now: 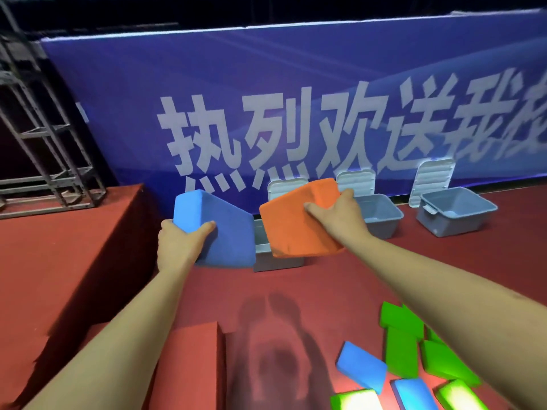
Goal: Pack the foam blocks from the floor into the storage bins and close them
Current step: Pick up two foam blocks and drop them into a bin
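Above nearest grey plastic storage bin point(276, 259) | left hand point(180, 241) gripping blue foam block point(220, 232) | right hand point(340, 216) gripping orange foam block point(296, 223) | blocks just beside each other, aloft | green and blue foam blocks point(402, 350) loose on red carpet point(296, 291), lower right.

A blue foam block point(225, 235), gripped by the left hand point(177, 241), and an orange foam block point(293, 223), gripped by the right hand point(340, 214), tilt above the nearest grey bin point(275, 258). A second bin point(381, 216) and a third bin point(457, 213) stand open to its right. Green blocks point(402, 350) and smaller blue blocks point(361, 365) lie on the floor point(296, 291).
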### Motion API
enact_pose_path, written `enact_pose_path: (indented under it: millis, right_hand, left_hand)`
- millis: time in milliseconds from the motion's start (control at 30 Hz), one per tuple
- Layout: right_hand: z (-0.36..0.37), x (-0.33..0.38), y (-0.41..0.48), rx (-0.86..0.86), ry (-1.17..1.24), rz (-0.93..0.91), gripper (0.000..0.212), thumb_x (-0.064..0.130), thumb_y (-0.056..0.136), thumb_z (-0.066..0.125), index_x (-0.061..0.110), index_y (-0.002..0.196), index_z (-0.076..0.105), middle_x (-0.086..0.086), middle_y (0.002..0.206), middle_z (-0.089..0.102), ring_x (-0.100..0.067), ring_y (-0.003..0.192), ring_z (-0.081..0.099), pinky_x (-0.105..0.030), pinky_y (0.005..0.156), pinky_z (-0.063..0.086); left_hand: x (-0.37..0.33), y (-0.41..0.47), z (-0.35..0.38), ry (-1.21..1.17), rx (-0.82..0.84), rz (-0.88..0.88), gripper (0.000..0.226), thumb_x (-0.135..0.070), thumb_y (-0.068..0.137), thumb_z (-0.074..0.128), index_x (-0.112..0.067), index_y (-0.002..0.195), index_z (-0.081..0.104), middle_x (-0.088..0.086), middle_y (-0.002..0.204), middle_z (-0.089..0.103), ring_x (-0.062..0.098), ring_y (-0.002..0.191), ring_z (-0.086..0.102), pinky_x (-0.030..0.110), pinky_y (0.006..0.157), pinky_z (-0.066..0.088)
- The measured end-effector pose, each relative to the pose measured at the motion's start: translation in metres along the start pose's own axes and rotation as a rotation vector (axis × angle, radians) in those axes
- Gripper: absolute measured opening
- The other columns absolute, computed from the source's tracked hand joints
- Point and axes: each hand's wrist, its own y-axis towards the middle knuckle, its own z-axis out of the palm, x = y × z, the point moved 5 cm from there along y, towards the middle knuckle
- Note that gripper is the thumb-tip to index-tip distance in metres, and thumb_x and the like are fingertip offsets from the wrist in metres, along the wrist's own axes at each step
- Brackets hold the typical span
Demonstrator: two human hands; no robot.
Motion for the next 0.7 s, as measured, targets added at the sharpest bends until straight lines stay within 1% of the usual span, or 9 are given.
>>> enact_pose_path:
  millis: [133, 300, 367, 433, 533, 700]
  right_hand:
    - [0.012, -0.001, 0.076, 0.014, 0.014, 0.008, 0.082, 0.058, 0.070, 0.076, 0.003, 0.120, 0.039, -0.017, 0.123, 0.054, -0.035, 0.109, 0.057, -0.049, 0.089, 0.049]
    - [0.029, 0.005, 0.160, 0.042, 0.007, -0.005, 0.086, 0.061, 0.068, 0.074, 0.005, 0.122, 0.038, -0.014, 0.123, 0.054, -0.032, 0.108, 0.058, -0.050, 0.089, 0.050]
    - [0.038, 0.008, 0.187, 0.049, 0.004, -0.007, 0.086, 0.060, 0.070, 0.075, 0.004, 0.123, 0.038, -0.014, 0.124, 0.053, -0.032, 0.108, 0.057, -0.049, 0.089, 0.050]
    - [0.049, 0.010, 0.211, 0.060, 0.003, -0.003, 0.087, 0.060, 0.070, 0.074, 0.004, 0.125, 0.037, -0.013, 0.125, 0.053, -0.031, 0.109, 0.057, -0.049, 0.089, 0.051]
    - [0.070, 0.013, 0.248, 0.076, -0.017, -0.009, 0.089, 0.060, 0.071, 0.074, 0.003, 0.128, 0.036, -0.014, 0.127, 0.052, -0.032, 0.110, 0.057, -0.049, 0.089, 0.051]
    - [0.119, 0.015, 0.311, 0.083, -0.052, 0.014, 0.089, 0.059, 0.071, 0.075, 0.004, 0.130, 0.036, -0.014, 0.129, 0.051, -0.033, 0.112, 0.056, -0.050, 0.089, 0.050]
  left_hand:
    - [-0.038, 0.050, 0.040, 0.000, -0.017, 0.008, 0.086, -0.061, 0.064, 0.076, -0.008, 0.124, 0.043, 0.010, 0.120, 0.056, 0.033, 0.101, 0.059, 0.049, 0.085, 0.053]
    - [-0.075, 0.107, 0.082, -0.004, -0.039, -0.009, 0.081, -0.057, 0.069, 0.077, -0.007, 0.124, 0.044, 0.010, 0.118, 0.055, 0.029, 0.095, 0.057, 0.044, 0.081, 0.052]
    - [-0.086, 0.128, 0.096, 0.004, -0.044, -0.004, 0.080, -0.056, 0.069, 0.077, -0.006, 0.122, 0.044, 0.010, 0.119, 0.055, 0.030, 0.096, 0.057, 0.045, 0.083, 0.052]
    - [-0.092, 0.151, 0.107, 0.047, -0.041, 0.006, 0.082, -0.058, 0.067, 0.076, -0.006, 0.122, 0.045, 0.011, 0.120, 0.054, 0.033, 0.102, 0.058, 0.046, 0.084, 0.051]
    - [-0.101, 0.191, 0.123, 0.116, -0.050, 0.037, 0.081, -0.058, 0.068, 0.076, -0.006, 0.122, 0.045, 0.011, 0.121, 0.054, 0.034, 0.105, 0.057, 0.045, 0.083, 0.049]
    - [-0.093, 0.273, 0.162, 0.092, -0.020, 0.009, 0.079, -0.058, 0.069, 0.075, -0.007, 0.121, 0.045, 0.010, 0.118, 0.054, 0.032, 0.101, 0.056, 0.044, 0.081, 0.050]
